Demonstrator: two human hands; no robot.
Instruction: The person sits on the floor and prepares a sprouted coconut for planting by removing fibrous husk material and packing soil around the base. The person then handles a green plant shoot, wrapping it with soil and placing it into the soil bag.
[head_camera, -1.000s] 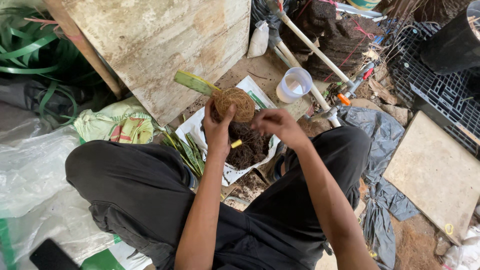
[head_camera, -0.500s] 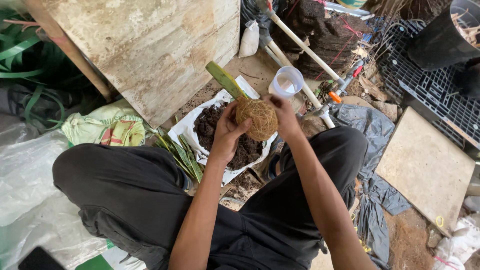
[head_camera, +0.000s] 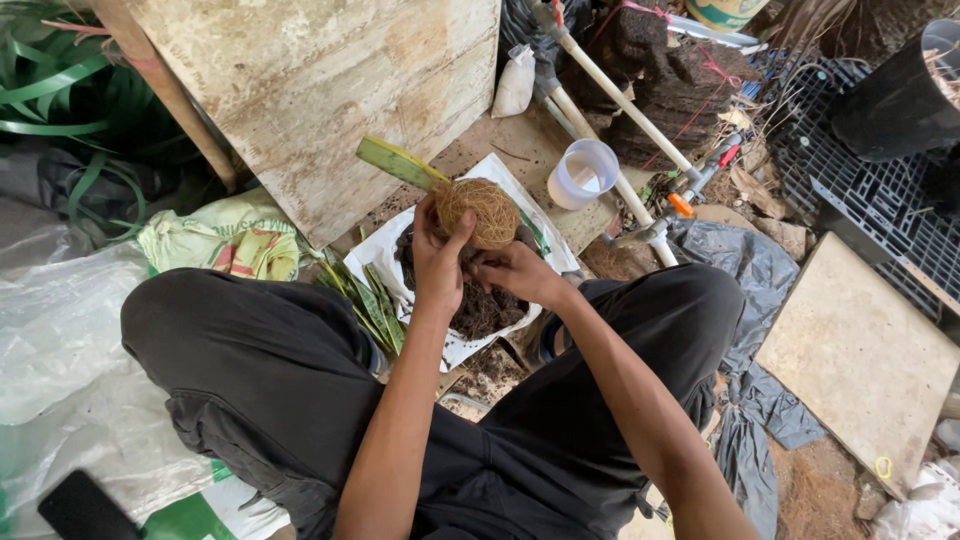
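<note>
My left hand (head_camera: 436, 258) grips a round brown fibre-wrapped ball (head_camera: 480, 208) with a green leaf (head_camera: 395, 162) sticking out of it to the upper left. My right hand (head_camera: 513, 272) sits just below the ball with its fingers curled, touching the ball's underside; I cannot tell what they pinch. Both hands hover over a white sheet (head_camera: 375, 258) that carries a heap of dark soil (head_camera: 485, 312). Several green leaf cuttings (head_camera: 368, 298) lie at the sheet's left edge. My legs in black trousers frame the sheet.
A translucent plastic cup (head_camera: 581, 175) stands beyond the sheet. A pale board (head_camera: 320, 95) leans at the back, white pipes (head_camera: 610, 95) run behind, a black crate (head_camera: 870, 210) and black pot (head_camera: 895, 100) sit right, a stone slab (head_camera: 860, 355) lies lower right, and plastic bags (head_camera: 60, 330) lie left.
The ball has turned in my left hand, the leaf now pointing further left. My right hand dropped from the top of the ball to beneath it.
</note>
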